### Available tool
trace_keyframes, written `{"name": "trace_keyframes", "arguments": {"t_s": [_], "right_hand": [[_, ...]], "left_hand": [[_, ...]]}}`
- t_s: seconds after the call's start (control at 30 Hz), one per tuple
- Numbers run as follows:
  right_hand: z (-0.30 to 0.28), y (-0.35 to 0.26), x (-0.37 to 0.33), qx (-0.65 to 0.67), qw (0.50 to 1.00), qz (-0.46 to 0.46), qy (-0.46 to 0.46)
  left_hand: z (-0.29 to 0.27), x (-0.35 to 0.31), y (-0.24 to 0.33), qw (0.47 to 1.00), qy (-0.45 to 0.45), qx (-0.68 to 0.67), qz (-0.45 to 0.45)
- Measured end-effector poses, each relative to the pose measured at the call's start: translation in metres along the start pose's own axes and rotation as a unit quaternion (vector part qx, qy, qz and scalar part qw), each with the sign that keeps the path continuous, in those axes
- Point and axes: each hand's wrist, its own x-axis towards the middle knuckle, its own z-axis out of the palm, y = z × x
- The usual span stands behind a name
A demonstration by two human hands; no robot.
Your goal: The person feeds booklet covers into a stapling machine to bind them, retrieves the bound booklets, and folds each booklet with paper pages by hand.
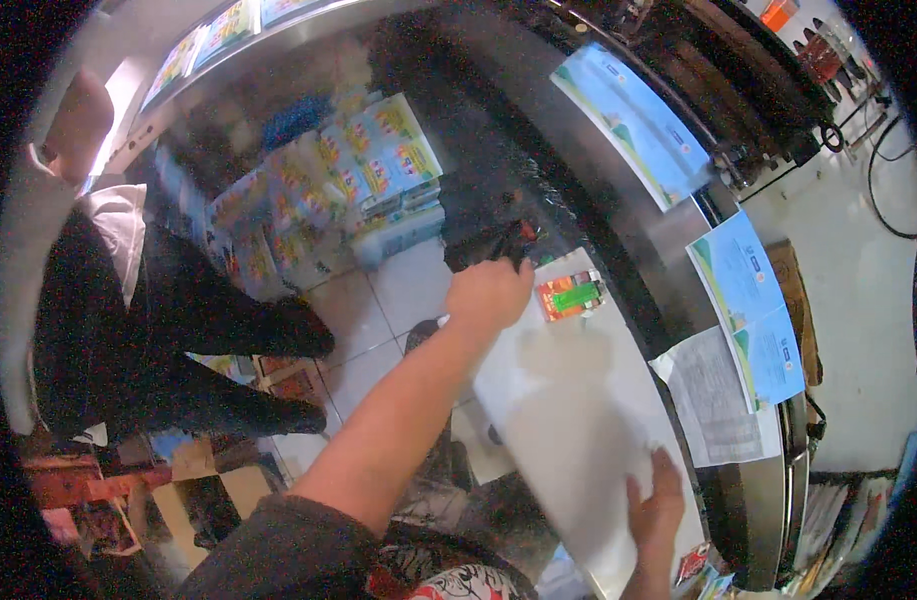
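Observation:
My left hand [490, 292] reaches over the far end of a long white board or tabletop [578, 410], its fingers closed at a dark object [508, 240] with a bit of red beside it. That object's kind is too dark and blurred to tell. Just right of this hand, a small orange-and-white packet [556, 298] lies on the white surface with a bright green item [578, 296] on top. My right hand [660, 503] is low at the right edge of the same surface, thumb and fingers apart, holding nothing visible.
Blue printed sheets [633, 120] and a white paper [718, 400] lie along the dark machine on the right. Stacks of colourful printed sheets [378, 160] stand at far left. A person in dark trousers [148, 320] stands at the left, near an open cardboard box [213, 510].

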Motion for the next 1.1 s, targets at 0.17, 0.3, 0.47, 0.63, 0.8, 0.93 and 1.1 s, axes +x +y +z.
{"name": "trace_keyframes", "arguments": {"t_s": [0.17, 0.3, 0.47, 0.63, 0.8, 0.93, 1.1], "right_hand": [[0.036, 0.002, -0.049, 0.088, 0.994, 0.057, 0.001], [0.06, 0.008, -0.054, 0.035, 0.997, 0.023, 0.065], [0.061, 0.004, -0.053, 0.033, 0.996, 0.029, 0.079], [0.064, 0.01, -0.057, 0.018, 0.996, 0.028, 0.081], [0.059, 0.005, -0.057, 0.029, 0.996, 0.04, 0.074], [0.059, 0.006, -0.058, 0.031, 0.996, 0.048, 0.073], [0.058, 0.003, -0.059, 0.028, 0.996, 0.036, 0.071]], "left_hand": [[-0.011, -0.003, 0.009, 0.998, -0.062, 0.01, -0.015], [-0.006, -0.001, 0.003, 0.999, -0.036, 0.013, -0.017], [-0.007, 0.002, 0.0, 0.999, -0.038, 0.009, -0.01], [-0.008, 0.002, 0.004, 0.998, -0.06, 0.004, -0.023], [-0.01, -0.001, 0.003, 0.999, -0.038, 0.005, -0.008], [-0.01, -0.003, 0.005, 1.0, -0.006, 0.005, 0.011], [-0.013, -0.003, 0.001, 1.0, -0.026, 0.008, -0.009]]}}
